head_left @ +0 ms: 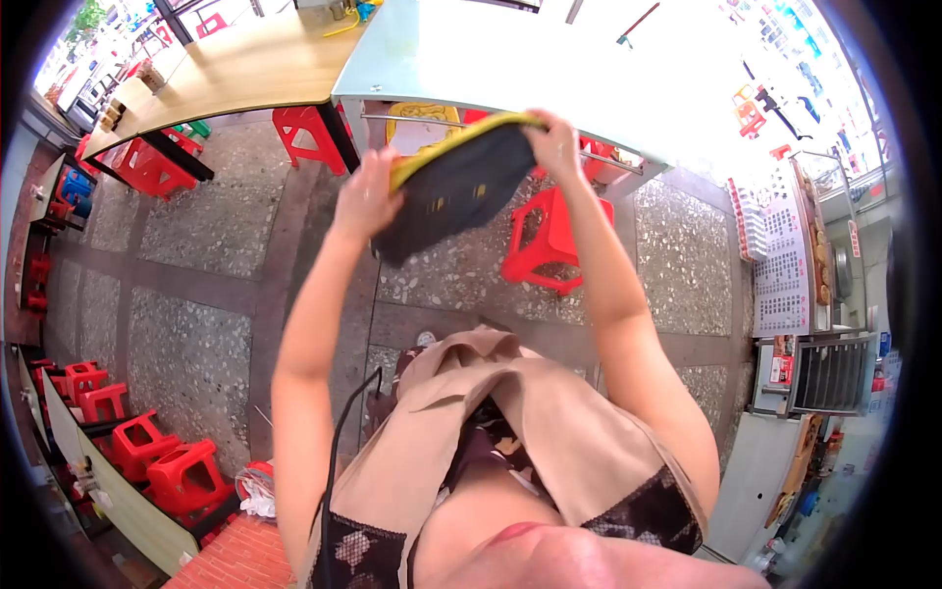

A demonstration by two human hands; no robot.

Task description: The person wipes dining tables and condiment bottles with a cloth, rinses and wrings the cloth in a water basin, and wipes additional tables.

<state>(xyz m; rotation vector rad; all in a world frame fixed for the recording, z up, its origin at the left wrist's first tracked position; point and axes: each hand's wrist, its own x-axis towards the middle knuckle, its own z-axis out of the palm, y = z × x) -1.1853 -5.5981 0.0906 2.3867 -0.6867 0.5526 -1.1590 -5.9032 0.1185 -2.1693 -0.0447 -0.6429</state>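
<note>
Both of my hands grip a black, flat, floppy-looking thing with a yellow rim (456,196); I cannot tell its exact kind. It is raised in front of me and tilted, with small yellow marks on its dark face. My left hand (369,196) is closed on its left end. My right hand (557,147) is closed on the upper right corner, higher than the left. Some fingers are hidden behind the edges. Just beyond it stands a white table (442,59), and under that a yellow-rimmed tray (422,110) shows.
A red stool (549,240) stands on the stone floor (196,334) ahead. A wooden table (245,59) adjoins the white one at left, with another red stool (312,137) below. Several red stools (186,476) line the lower left. A menu board (782,260) stands at right.
</note>
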